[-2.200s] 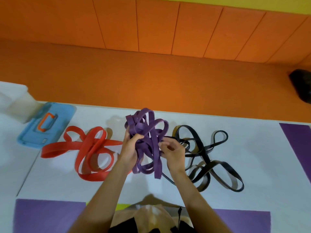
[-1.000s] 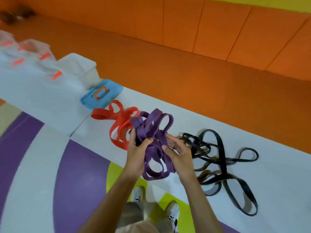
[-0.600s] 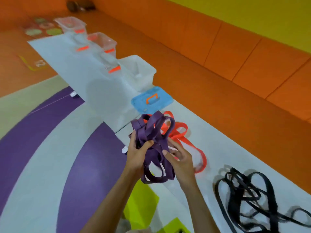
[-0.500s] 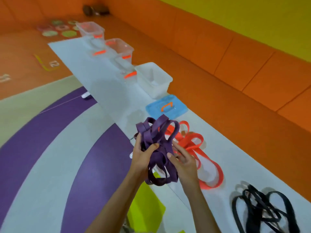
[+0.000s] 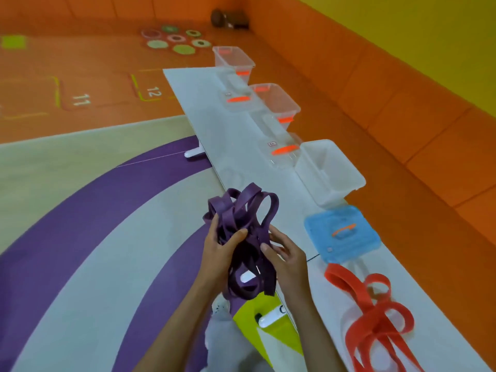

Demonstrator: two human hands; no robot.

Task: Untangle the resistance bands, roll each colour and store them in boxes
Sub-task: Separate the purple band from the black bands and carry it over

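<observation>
Two hands hold a bundle of purple band point(image 5: 247, 224) above the near edge of a long white table point(image 5: 212, 108).

The left hand point(image 5: 220, 253) grips the bundle with the thumb across it, and the right hand point(image 5: 288, 260) holds it from the other side with curled fingers — the loops stand up above both. On the table, a blue lid point(image 5: 343, 234) lies in front of an open white box point(image 5: 330, 173); further along stand two clear boxes point(image 5: 276, 102) with orange clips. A red band point(image 5: 375, 318) lies loose just beside the lid. The floor point(image 5: 67, 224) has curved purple and pale stripes, then orange with the numbers 11 and 12 — the wall point(image 5: 375, 76) is orange padding below, yellow above.
</observation>
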